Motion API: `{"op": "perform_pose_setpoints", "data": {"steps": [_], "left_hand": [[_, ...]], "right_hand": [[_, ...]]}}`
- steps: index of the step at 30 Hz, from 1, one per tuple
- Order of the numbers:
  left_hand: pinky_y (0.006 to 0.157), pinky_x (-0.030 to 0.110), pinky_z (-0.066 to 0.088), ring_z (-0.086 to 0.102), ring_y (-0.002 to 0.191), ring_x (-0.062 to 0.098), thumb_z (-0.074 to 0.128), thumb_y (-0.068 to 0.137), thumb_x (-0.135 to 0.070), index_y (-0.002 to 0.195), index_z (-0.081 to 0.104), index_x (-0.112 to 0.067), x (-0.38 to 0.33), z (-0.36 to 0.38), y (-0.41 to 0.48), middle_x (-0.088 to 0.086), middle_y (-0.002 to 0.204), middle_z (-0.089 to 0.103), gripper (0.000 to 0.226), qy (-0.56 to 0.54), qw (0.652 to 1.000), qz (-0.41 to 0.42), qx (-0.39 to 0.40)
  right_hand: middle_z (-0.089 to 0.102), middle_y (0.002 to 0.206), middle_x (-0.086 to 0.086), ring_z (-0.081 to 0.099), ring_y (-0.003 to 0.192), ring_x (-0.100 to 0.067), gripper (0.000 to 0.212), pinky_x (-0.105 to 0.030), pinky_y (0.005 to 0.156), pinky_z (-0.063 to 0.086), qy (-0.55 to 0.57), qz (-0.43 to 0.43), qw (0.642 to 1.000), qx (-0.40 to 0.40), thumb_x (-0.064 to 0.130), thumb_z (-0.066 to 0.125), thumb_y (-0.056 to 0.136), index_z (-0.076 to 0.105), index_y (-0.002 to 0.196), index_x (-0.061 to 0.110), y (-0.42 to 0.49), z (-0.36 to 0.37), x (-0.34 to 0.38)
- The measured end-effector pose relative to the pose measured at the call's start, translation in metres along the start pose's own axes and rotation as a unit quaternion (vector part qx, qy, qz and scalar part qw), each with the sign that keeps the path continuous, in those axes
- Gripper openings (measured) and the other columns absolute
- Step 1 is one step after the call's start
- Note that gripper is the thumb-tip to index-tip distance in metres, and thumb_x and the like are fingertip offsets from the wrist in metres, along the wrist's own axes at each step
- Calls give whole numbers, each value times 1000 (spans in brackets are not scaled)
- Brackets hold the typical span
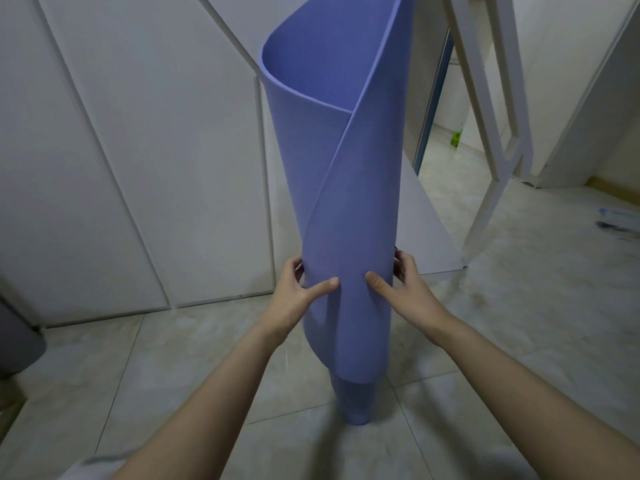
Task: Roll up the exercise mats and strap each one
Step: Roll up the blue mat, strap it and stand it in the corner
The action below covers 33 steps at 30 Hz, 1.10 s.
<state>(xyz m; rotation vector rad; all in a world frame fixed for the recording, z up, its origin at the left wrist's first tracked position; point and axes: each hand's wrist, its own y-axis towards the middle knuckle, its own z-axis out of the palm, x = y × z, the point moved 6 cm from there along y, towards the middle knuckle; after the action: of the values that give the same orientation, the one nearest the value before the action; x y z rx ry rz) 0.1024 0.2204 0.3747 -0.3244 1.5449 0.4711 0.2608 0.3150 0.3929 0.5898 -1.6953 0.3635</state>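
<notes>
A blue-purple exercise mat [346, 188] stands upright on the tiled floor as a loose roll, flaring wide open at the top and narrow at the bottom. Its outer flap runs diagonally across the front. My left hand [298, 289] grips the roll's left side, thumb on the front and fingers curled behind. On the right side my right hand [401, 282] holds it the same way, thumb pressed on the front. Something dark shows by the right fingers; I cannot tell what it is. No strap is clearly visible.
White panelled wardrobe doors [138, 150] stand close behind the mat. A white frame [491, 140] leans at the right before an open doorway. A dark grey object [17, 337] sits at the left edge. Marble-look floor tiles [519, 306] spread to the right.
</notes>
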Motion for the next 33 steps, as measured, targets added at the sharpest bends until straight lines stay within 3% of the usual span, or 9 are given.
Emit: {"op": "perform_pose_setpoints", "data": {"steps": [2, 6, 9, 12, 14, 19, 24, 29, 33], "left_hand": [[93, 26, 47, 53, 116, -2, 86, 54, -41, 135, 34, -29, -8, 0, 4, -16, 132, 50, 97, -31, 1000, 2, -4], [96, 41, 42, 51, 97, -15, 60, 83, -50, 134, 26, -42, -28, 10, 4, -34, 114, 47, 61, -78, 997, -9, 5], [90, 32, 42, 52, 93, -15, 50, 89, -42, 127, 28, -39, -30, 12, 3, -26, 113, 49, 44, -72, 997, 10, -6], [86, 36, 48, 58, 95, 3, 71, 76, -46, 106, 43, -32, -25, 3, 3, -10, 107, 55, 44, -71, 994, 36, -77], [83, 40, 49, 60, 90, 11, 72, 72, -41, 91, 46, -23, -18, -2, 3, -2, 99, 58, 37, -70, 992, 46, -93], [93, 53, 48, 62, 103, 32, 74, 63, -53, 89, 62, -11, 9, -3, 0, 21, 119, 57, 51, -33, 998, 8, -45], [99, 39, 47, 58, 116, 18, 74, 67, -41, 89, 72, -31, 14, 8, -2, 4, 134, 52, 25, -15, 999, 18, -23], [105, 45, 42, 51, 125, 17, 75, 63, -47, 97, 74, -26, 17, 22, -6, -6, 137, 47, 40, 11, 999, 33, 0], [106, 39, 42, 50, 125, 13, 76, 72, -30, 101, 71, -24, 16, 33, -7, -5, 138, 45, 30, 30, 998, 48, 30]], "right_hand": [[44, 127, 6, 46, 111, -3, 76, -18, 88, 39, -16, 1, 1000, -9, 36, 68, 78, 30, 137, 8, 3, -2, 10], [42, 121, 10, 47, 109, -5, 100, -23, 91, 43, -56, -10, 998, -16, 51, 68, 62, 25, 140, 7, 5, -2, 22], [41, 126, 11, 49, 116, -10, 110, -31, 100, 44, -60, -18, 998, -17, 53, 70, 56, 19, 144, 14, 4, -1, 27], [43, 124, 12, 50, 114, -10, 97, -29, 98, 45, -61, -27, 998, -17, 42, 75, 67, 22, 143, 15, 3, 0, 27], [43, 123, 13, 50, 113, -9, 98, -30, 98, 45, -66, -25, 997, -20, 42, 76, 65, 23, 142, 15, 2, -1, 22], [46, 113, 21, 51, 111, -8, 91, -27, 93, 45, -68, 0, 997, -25, 27, 80, 71, 23, 141, 13, -4, -4, -1], [46, 122, 8, 50, 108, -9, 89, -26, 92, 44, -102, 32, 994, -11, 26, 83, 69, 26, 135, 10, -4, -12, -10], [59, 104, 15, 60, 101, -7, 42, -14, 81, 49, -76, 11, 997, -22, 19, 78, 75, 51, 106, 24, -3, -21, 7], [46, 128, 6, 52, 114, -12, 85, -30, 97, 46, -51, -30, 992, -111, 27, 80, 72, 29, 138, 11, -4, -38, 30]]}}
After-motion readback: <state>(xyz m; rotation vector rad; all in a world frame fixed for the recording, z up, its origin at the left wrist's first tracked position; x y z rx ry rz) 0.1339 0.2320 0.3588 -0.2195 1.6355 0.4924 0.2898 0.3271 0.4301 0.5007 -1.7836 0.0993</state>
